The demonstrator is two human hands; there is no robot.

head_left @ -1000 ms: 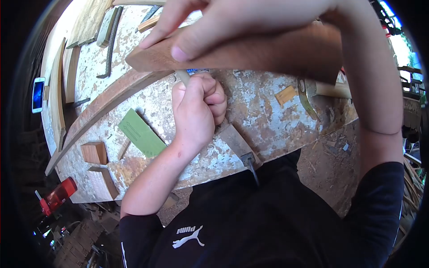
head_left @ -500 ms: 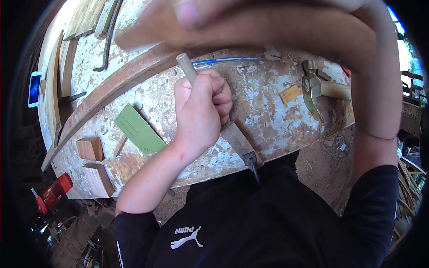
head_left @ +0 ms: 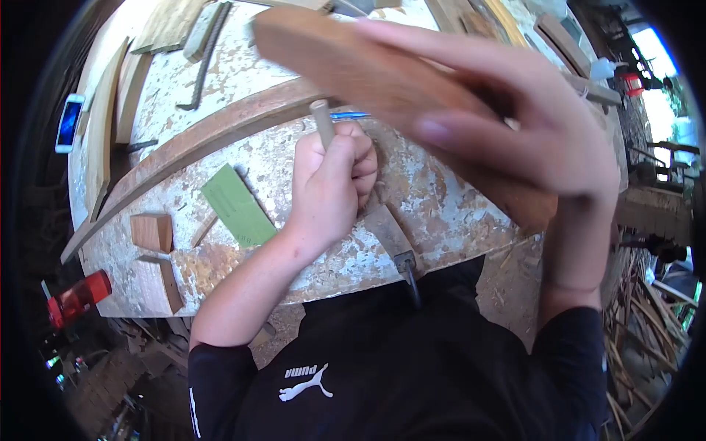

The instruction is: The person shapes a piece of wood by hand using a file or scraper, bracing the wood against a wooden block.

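My left hand [head_left: 334, 176] is wrapped around a round wooden handle [head_left: 322, 121] standing upright; its lower part is hidden by the fist. Beneath the fist, a small wooden piece [head_left: 388, 229] reaches to the bench edge, where a metal clamp [head_left: 406, 264] sits on it. My right hand [head_left: 548, 121], partly blurred, grips a thick brown wooden block [head_left: 346, 62] raised over the bench, its far end above and beyond the handle, apart from it. A long curved wooden strip [head_left: 198, 136] lies past my left fist. A blue pen [head_left: 349, 115] is partly covered by the block.
On the bench [head_left: 287, 275] lie a green rectangular card [head_left: 239, 206], two wooden blocks at left, one reddish [head_left: 151, 232], one paler [head_left: 158, 285], and a bent metal bar [head_left: 209, 59]. A phone [head_left: 70, 123] is at the far left; a red object [head_left: 79, 298] is by the left corner.
The wooden block in my right hand has swung down and toward me, now covering the spot where a hammer and a small wood piece showed. My left hand keeps its hold on the handle.
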